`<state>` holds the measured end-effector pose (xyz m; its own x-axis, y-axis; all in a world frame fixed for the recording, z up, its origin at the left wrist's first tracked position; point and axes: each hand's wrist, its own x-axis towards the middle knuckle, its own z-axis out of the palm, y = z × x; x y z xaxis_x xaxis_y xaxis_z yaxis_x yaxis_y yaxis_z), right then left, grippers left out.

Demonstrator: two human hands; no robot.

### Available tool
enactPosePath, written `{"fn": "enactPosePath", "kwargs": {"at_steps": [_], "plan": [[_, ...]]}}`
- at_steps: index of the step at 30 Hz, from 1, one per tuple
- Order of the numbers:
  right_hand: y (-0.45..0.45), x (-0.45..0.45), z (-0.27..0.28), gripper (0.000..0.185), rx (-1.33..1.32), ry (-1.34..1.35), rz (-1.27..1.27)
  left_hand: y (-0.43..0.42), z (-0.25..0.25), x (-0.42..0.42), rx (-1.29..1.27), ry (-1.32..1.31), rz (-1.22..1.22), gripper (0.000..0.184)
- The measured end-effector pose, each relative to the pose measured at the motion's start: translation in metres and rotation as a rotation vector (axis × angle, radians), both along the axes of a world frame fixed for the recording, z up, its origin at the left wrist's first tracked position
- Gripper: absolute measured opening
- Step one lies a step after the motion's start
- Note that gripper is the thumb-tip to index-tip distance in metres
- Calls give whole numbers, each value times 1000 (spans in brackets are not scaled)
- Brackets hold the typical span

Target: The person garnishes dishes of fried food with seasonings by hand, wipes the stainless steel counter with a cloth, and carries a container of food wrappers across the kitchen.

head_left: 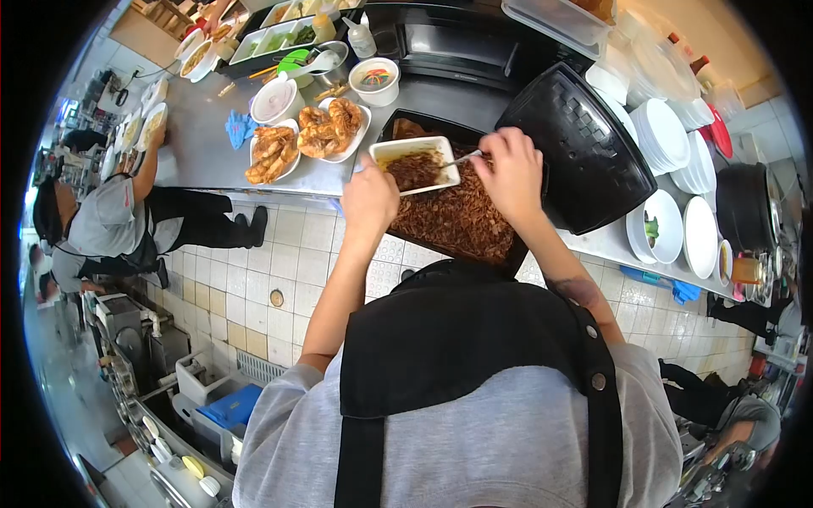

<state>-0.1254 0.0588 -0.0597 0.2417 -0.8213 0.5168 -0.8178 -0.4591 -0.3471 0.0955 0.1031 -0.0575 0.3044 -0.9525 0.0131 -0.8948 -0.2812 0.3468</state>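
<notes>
My left hand (371, 199) grips the near left edge of a white rectangular dish (452, 175), which holds dark brown shredded food (415, 170). In my right hand (511, 172) is the handle of a thin metal utensil (460, 161); its head is hidden in the food, so I cannot tell whether it is a spoon or a fork. Both hands are above a deep black tub (391, 127), filled with the same kind of brown shredded food (461, 216). Against the tub's right side leans a large black lid (584, 144).
Two white dishes of browned fried food (330, 127) stand left of the tub, near white bowls (375, 82) and a squeeze bottle (362, 41). Stacked white plates (659, 135) line the right side. A co-worker (110, 216) stands at the counter's left end.
</notes>
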Motion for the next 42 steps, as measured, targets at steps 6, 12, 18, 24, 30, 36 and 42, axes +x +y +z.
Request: {"fn": "enactPosePath", "kwargs": {"at_steps": [6,12,18,24,30,36,42], "plan": [[24,-21,-56,116,803,417,294,0,15,20,-32,65,21,45],[19,-14,-67,75,721,363,289,0,-10,7,-18,94,18,45],[17,-30,-67,51,671,65,321,-2,-21,-5,-96,211,-4,38],[0,2,14,46,412,-95,290,-1,-11,-26,-116,298,-99,38],[-13,39,5,57,435,-1,518,-6,-36,-27,-124,429,-185,36],[-36,19,19,42,568,-177,821,-3,-29,-21,81,849,5,39],[-31,-31,4,14,1109,-202,545,5,-32,-7,-102,563,-23,43]]}}
